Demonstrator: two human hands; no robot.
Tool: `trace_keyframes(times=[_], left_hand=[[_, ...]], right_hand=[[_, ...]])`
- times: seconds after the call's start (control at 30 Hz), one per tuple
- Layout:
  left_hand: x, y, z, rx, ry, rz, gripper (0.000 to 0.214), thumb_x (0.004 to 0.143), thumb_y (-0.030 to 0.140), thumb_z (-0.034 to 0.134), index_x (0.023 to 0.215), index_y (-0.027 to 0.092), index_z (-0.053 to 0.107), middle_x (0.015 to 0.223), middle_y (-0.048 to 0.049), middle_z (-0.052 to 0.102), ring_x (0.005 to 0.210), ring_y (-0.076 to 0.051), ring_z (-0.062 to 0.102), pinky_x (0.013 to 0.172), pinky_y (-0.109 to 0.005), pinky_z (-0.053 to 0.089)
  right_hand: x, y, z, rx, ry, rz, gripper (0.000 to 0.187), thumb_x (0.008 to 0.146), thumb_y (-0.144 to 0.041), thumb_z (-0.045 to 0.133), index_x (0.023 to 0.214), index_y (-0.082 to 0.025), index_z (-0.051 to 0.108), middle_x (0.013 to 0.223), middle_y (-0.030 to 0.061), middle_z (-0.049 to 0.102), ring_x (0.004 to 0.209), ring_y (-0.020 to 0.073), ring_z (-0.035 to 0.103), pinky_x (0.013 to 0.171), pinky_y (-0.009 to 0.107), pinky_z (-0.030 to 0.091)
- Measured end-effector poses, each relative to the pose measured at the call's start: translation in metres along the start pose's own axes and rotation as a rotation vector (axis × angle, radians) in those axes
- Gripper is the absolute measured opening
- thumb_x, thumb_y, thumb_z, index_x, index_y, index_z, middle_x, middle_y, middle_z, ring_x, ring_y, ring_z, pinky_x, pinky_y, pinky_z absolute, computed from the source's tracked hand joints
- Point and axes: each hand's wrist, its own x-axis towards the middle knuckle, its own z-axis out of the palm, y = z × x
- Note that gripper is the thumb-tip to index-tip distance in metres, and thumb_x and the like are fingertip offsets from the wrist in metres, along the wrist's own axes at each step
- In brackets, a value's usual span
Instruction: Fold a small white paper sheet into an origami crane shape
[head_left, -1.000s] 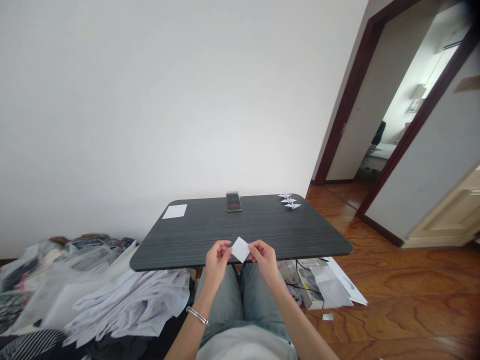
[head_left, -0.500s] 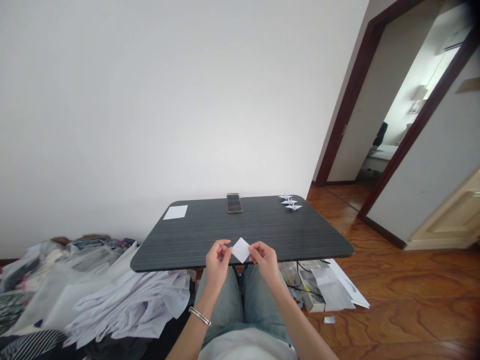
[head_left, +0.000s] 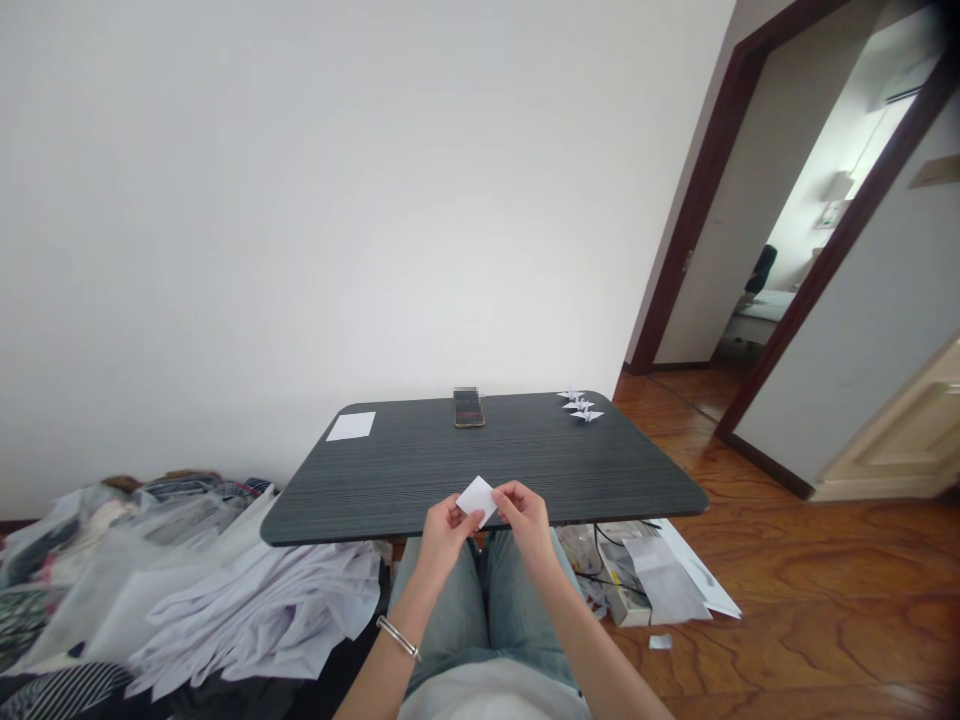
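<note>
A small folded square of white paper (head_left: 478, 494) is held corner-up over the table's near edge. My left hand (head_left: 445, 530) pinches its left and lower side, with the thumb lying across the front. On the right corner, the fingertips of my right hand (head_left: 520, 507) are closed. Whether the paper touches the tabletop I cannot tell. Several white paper cranes (head_left: 581, 406) stand in a row at the table's far right. At the far left lies a flat stack or sheet of white paper (head_left: 351, 426).
The dark wood-grain table (head_left: 405, 460) is set against a white wall. A phone (head_left: 469, 408) rests at its back middle. Piled clothes and white cloth (head_left: 262, 610) lie to the left. A box (head_left: 624, 590) with cables and papers sits below on the right.
My left hand has moved right and its thumb now presses on the paper's front. The paper has tilted and shifted slightly left. My right hand stays at its right corner.
</note>
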Motion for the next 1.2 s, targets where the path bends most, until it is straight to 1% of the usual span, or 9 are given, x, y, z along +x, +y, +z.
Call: trace_keyframes(times=[0.1, 0.2, 0.27, 0.4, 0.6, 0.77, 0.93, 1.0, 1.2], left_hand=[[0.0, -0.003, 0.0, 0.025, -0.023, 0.001, 0.028, 0.059, 0.034, 0.073, 0.069, 0.012, 0.059, 0.057, -0.0006, 0.061, 0.05, -0.012, 0.052, 0.049, -0.021, 0.036], [0.0, -0.004, 0.002, 0.05, -0.059, -0.009, 0.03, 0.059, 0.036, 0.073, 0.069, 0.012, 0.059, 0.055, 0.0, 0.059, 0.047, -0.011, 0.05, 0.048, -0.021, 0.036], [0.0, -0.003, 0.002, 0.07, -0.067, 0.007, 0.03, 0.062, 0.039, 0.07, 0.068, 0.012, 0.059, 0.054, 0.0, 0.058, 0.048, -0.011, 0.05, 0.048, -0.021, 0.036], [-0.001, 0.0, 0.001, 0.109, -0.036, 0.058, 0.034, 0.075, 0.044, 0.057, 0.058, 0.014, 0.055, 0.05, 0.0008, 0.053, 0.049, -0.011, 0.048, 0.05, -0.021, 0.034], [0.0, 0.0, -0.001, 0.159, -0.042, 0.087, 0.037, 0.077, 0.043, 0.053, 0.054, 0.014, 0.055, 0.049, 0.0006, 0.052, 0.049, -0.012, 0.047, 0.05, -0.021, 0.034], [0.008, -0.002, 0.001, 0.19, -0.006, 0.117, 0.03, 0.075, 0.042, 0.056, 0.064, 0.014, 0.058, 0.052, 0.0015, 0.053, 0.05, -0.012, 0.047, 0.05, -0.021, 0.035], [0.016, -0.007, -0.001, 0.22, 0.08, 0.171, 0.03, 0.076, 0.04, 0.055, 0.061, 0.014, 0.055, 0.052, 0.003, 0.048, 0.05, -0.01, 0.042, 0.049, -0.02, 0.031], [0.019, -0.01, -0.004, 0.23, 0.099, 0.183, 0.03, 0.077, 0.04, 0.053, 0.062, 0.014, 0.056, 0.053, 0.0031, 0.048, 0.051, -0.01, 0.041, 0.049, -0.02, 0.03], [0.04, -0.02, -0.012, 0.255, 0.083, 0.177, 0.033, 0.076, 0.04, 0.053, 0.057, 0.013, 0.058, 0.049, 0.0022, 0.05, 0.049, -0.011, 0.043, 0.048, -0.021, 0.031]], right_hand=[[0.006, -0.002, -0.001, -0.037, -0.045, -0.017, 0.02, 0.071, -0.036, 0.06, 0.068, -0.016, 0.061, 0.058, 0.0005, 0.059, 0.052, 0.0133, 0.051, 0.051, 0.024, 0.04], [0.01, -0.003, -0.001, -0.069, -0.045, -0.034, 0.019, 0.072, -0.033, 0.06, 0.066, -0.016, 0.061, 0.057, 0.0004, 0.059, 0.052, 0.0135, 0.05, 0.051, 0.024, 0.039], [0.012, -0.002, -0.001, -0.084, -0.034, -0.044, 0.018, 0.072, -0.033, 0.059, 0.065, -0.016, 0.06, 0.056, -0.0002, 0.058, 0.05, 0.0132, 0.049, 0.05, 0.024, 0.038], [0.014, 0.0, 0.0, -0.101, -0.036, -0.057, 0.018, 0.073, -0.033, 0.058, 0.066, -0.016, 0.06, 0.056, 0.0001, 0.058, 0.051, 0.0134, 0.05, 0.049, 0.024, 0.038], [0.016, 0.003, 0.002, -0.125, -0.047, -0.07, 0.018, 0.071, -0.033, 0.06, 0.064, -0.017, 0.063, 0.055, 0.0006, 0.059, 0.049, 0.0136, 0.05, 0.046, 0.023, 0.037], [0.02, 0.009, 0.004, -0.139, -0.042, -0.074, 0.02, 0.071, -0.034, 0.061, 0.062, -0.016, 0.063, 0.054, 0.0007, 0.059, 0.05, 0.0135, 0.05, 0.047, 0.023, 0.037], [0.02, 0.018, 0.004, -0.139, -0.058, -0.064, 0.023, 0.074, -0.035, 0.056, 0.067, -0.014, 0.063, 0.057, 0.0014, 0.061, 0.051, 0.0136, 0.051, 0.05, 0.024, 0.039], [0.021, 0.022, 0.002, -0.149, -0.085, -0.062, 0.023, 0.074, -0.035, 0.056, 0.065, -0.015, 0.063, 0.054, 0.0005, 0.06, 0.05, 0.0133, 0.051, 0.049, 0.024, 0.038], [0.036, 0.035, -0.004, -0.239, -0.107, -0.071, 0.018, 0.072, -0.029, 0.058, 0.062, -0.015, 0.063, 0.055, 0.0006, 0.059, 0.05, 0.0132, 0.049, 0.05, 0.024, 0.038]])
